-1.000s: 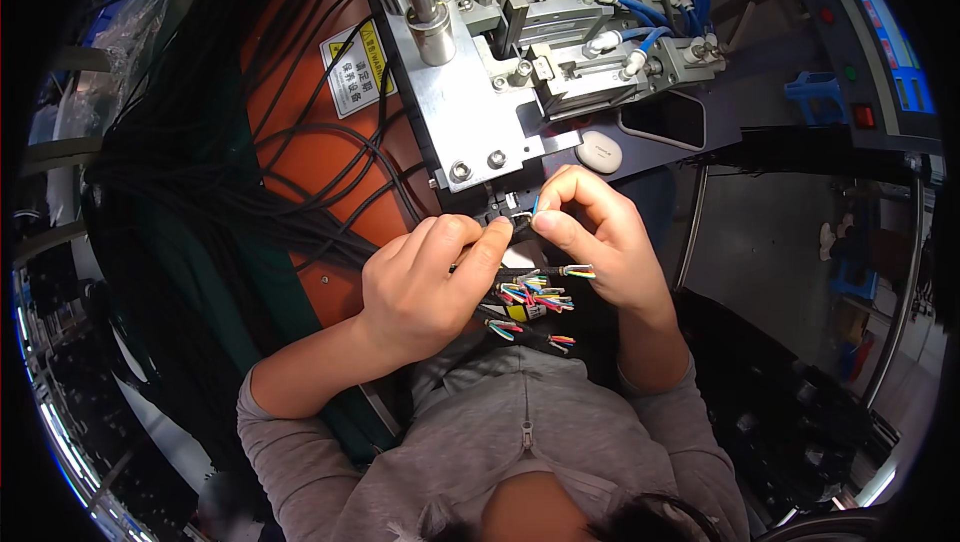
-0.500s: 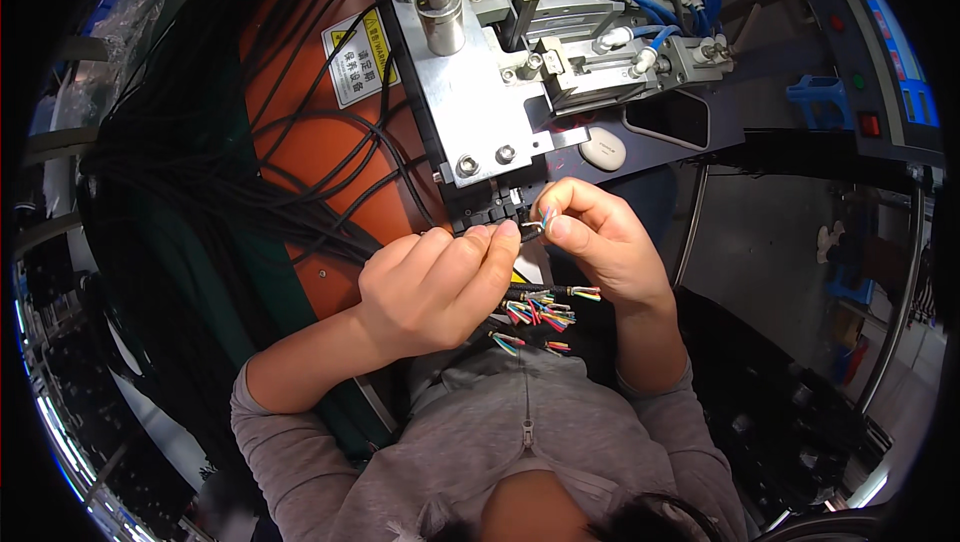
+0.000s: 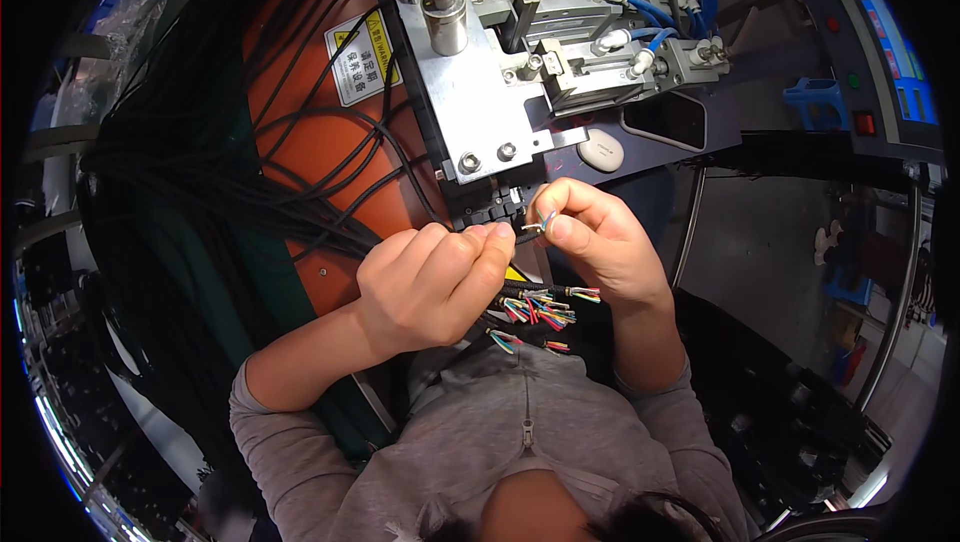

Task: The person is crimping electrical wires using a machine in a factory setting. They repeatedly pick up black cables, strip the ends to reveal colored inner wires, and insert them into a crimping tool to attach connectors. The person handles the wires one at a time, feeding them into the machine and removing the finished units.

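My left hand (image 3: pixel 425 287) is closed, thumb and fingers pinched on a black cable (image 3: pixel 526 236) just in front of the machine. Thin coloured wires (image 3: pixel 545 222), blue and white among them, fan out from that cable's end. On these wires my right hand (image 3: pixel 600 242) is pinched between thumb and forefinger. Just beyond both hands lies a small black fixture (image 3: pixel 497 210) under the machine's metal plate. Below my hands, several black cable ends with stripped multicoloured wires (image 3: pixel 538 312) lie bunched near my lap.
The machine's silver plate (image 3: pixel 490 107) overhangs close above my hands. Pneumatic cylinders with blue tubes (image 3: pixel 610 72) stand at the far right. A white oval case (image 3: pixel 601 150) and a phone (image 3: pixel 665 120) rest on the dark table. Many black cables (image 3: pixel 330 217) cross the orange panel (image 3: pixel 285 157) at left.
Both hands keep nearly the same place and grip. The wires at the right fingertips have shifted slightly, and the view has moved a little.
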Tool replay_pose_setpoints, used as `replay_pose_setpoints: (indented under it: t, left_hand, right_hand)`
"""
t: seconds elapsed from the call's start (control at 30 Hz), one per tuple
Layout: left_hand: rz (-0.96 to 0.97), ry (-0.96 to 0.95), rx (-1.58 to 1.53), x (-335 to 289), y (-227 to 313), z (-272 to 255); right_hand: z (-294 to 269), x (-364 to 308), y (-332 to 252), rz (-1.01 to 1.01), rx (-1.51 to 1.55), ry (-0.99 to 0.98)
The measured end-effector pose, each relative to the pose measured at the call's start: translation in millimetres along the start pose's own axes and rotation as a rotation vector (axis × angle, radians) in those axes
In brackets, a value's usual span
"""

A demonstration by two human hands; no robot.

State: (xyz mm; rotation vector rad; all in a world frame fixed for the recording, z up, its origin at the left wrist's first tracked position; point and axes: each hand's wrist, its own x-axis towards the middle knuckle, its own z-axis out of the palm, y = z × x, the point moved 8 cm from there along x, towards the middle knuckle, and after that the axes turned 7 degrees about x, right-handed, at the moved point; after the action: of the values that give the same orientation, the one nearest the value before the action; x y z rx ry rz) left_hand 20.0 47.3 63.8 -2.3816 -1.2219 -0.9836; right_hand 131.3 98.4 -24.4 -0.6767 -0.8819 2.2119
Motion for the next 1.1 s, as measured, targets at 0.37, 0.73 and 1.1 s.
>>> replay_pose_setpoints:
  t: [0.37,0.73,1.1]
  left_hand:
    - [-0.040,-0.139,-0.008,-3.4,-0.5,7.7]
    - [-0.036,-0.301,0.085,-6.4,7.0,31.2]
    - [-0.138,-0.379,0.174,-7.1,3.8,37.7]
  right_hand:
    - [-7.4,-2.8,-17.8,-0.192,-0.286,0.049]
    - [0.0,0.2,-37.7,-0.594,-1.085,0.282]
    - [5.1,1.6,-32.7,-0.719,-1.137,0.313]
